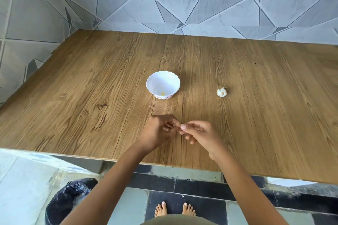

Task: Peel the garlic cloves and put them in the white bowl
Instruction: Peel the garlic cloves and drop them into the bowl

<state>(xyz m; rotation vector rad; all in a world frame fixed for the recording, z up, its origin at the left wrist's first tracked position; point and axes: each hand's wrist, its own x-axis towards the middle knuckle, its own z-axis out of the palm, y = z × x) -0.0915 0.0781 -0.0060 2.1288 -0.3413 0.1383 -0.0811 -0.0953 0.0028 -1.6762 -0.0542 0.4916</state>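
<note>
clove mostly hidden by fingertips, speck in bowl too small to tell

No readable text, label, brand, number or sign anywhere in view. Only marking: a pink patterned band around the foot of the white bowl, too small and blurred to make out as lettering.
</note>
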